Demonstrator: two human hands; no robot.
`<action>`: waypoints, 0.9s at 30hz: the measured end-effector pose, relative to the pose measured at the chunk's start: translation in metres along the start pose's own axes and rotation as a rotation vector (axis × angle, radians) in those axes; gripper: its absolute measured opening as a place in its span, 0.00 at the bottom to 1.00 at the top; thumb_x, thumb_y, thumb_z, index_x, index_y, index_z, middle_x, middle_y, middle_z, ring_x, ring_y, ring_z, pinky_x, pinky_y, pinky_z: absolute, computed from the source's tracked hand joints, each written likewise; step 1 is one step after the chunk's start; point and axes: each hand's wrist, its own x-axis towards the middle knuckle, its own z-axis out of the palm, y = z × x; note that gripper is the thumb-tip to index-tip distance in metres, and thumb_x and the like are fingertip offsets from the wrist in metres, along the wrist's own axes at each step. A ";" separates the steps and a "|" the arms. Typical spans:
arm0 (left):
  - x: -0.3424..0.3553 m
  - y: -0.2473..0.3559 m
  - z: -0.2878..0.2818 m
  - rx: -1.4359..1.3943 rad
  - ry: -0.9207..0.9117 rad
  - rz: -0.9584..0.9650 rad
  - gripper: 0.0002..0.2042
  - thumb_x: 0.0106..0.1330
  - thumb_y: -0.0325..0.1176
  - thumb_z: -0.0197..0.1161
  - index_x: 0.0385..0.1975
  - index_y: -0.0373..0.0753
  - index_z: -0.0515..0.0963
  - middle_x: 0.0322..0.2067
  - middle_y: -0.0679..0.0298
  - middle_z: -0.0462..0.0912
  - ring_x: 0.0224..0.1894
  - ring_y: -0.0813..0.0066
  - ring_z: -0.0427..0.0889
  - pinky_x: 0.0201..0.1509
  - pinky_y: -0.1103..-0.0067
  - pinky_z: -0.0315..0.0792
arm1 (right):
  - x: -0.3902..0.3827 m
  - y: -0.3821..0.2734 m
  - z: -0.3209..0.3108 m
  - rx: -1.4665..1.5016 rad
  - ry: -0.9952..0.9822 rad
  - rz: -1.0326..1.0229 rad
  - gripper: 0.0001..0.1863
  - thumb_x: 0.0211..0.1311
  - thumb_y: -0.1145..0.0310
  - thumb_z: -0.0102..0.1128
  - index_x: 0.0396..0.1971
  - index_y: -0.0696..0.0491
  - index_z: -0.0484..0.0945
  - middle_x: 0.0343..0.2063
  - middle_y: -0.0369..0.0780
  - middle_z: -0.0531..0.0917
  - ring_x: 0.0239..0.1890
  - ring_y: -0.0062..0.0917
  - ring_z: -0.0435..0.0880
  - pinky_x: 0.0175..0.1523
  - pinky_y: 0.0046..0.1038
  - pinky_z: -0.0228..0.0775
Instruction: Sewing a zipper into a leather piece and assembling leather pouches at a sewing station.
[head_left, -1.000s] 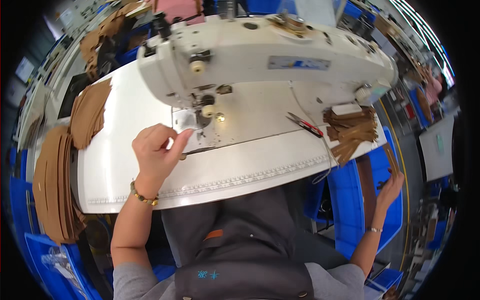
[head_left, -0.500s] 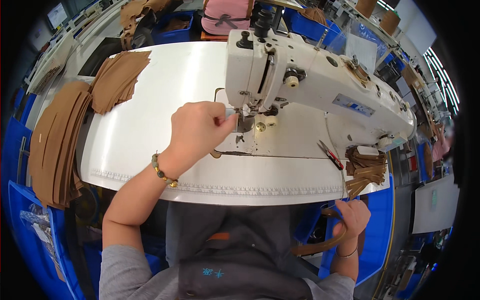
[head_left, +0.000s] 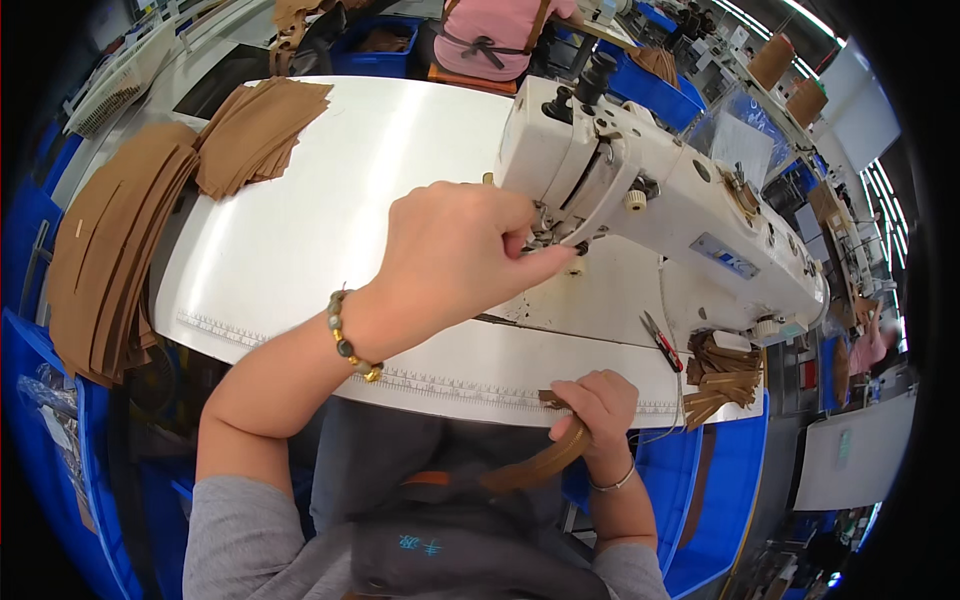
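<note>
My left hand (head_left: 452, 252) is raised in front of the white sewing machine (head_left: 640, 185), beside its needle area. Its fingers are curled, thumb against the index finger; whatever they may pinch is hidden. My fingers cover much of the presser foot. Over the table's front edge, my right hand (head_left: 604, 408) grips a narrow brown strip (head_left: 545, 462). One short end pokes out by the fingertips, and the rest curves down over my dark apron (head_left: 440, 520).
Stacked brown panels (head_left: 115, 260) lie at the left, with more panels (head_left: 258, 135) behind them. On the white table (head_left: 330, 220), red-handled thread snips (head_left: 662, 342) lie near a bundle of brown strips (head_left: 725, 375). Blue bins (head_left: 725, 490) stand below. A person in pink (head_left: 490, 40) sits beyond.
My right hand has moved left and slightly up with the brown strip, toward the table edge. My left hand has shifted right and appears larger. The whole view has shifted a little.
</note>
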 end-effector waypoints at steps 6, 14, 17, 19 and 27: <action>-0.021 -0.037 -0.023 0.184 -0.039 -0.082 0.21 0.58 0.37 0.76 0.11 0.41 0.70 0.11 0.68 0.71 0.12 0.74 0.67 0.18 0.78 0.60 | -0.001 0.004 0.014 0.030 0.019 0.020 0.23 0.56 0.44 0.71 0.32 0.52 0.84 0.18 0.32 0.75 0.16 0.25 0.73 0.22 0.26 0.60; -0.051 -0.130 -0.061 0.477 -0.059 -0.098 0.14 0.65 0.37 0.73 0.20 0.40 0.80 0.18 0.65 0.79 0.23 0.69 0.78 0.27 0.72 0.70 | 0.006 -0.001 0.024 0.062 0.019 0.037 0.13 0.49 0.63 0.79 0.33 0.51 0.86 0.21 0.33 0.80 0.20 0.24 0.79 0.24 0.25 0.66; -0.048 -0.202 -0.090 0.658 -0.068 -0.176 0.08 0.70 0.35 0.66 0.29 0.39 0.83 0.31 0.62 0.85 0.39 0.59 0.83 0.41 0.65 0.76 | 0.008 0.000 0.029 0.053 0.027 0.032 0.13 0.47 0.68 0.78 0.35 0.52 0.88 0.23 0.34 0.81 0.22 0.24 0.80 0.24 0.25 0.67; -0.042 -0.244 -0.108 0.704 -0.087 -0.205 0.08 0.71 0.34 0.63 0.32 0.39 0.83 0.34 0.62 0.86 0.42 0.58 0.84 0.44 0.64 0.78 | 0.008 0.001 0.027 0.062 0.021 0.047 0.13 0.46 0.70 0.77 0.35 0.52 0.89 0.24 0.34 0.81 0.22 0.24 0.80 0.25 0.25 0.67; -0.030 -0.296 -0.125 0.998 -0.391 -0.419 0.08 0.67 0.25 0.57 0.38 0.39 0.84 0.39 0.53 0.88 0.44 0.51 0.87 0.48 0.60 0.81 | 0.011 -0.001 0.021 0.077 -0.109 0.082 0.14 0.43 0.73 0.77 0.34 0.52 0.88 0.31 0.38 0.86 0.27 0.28 0.84 0.29 0.26 0.75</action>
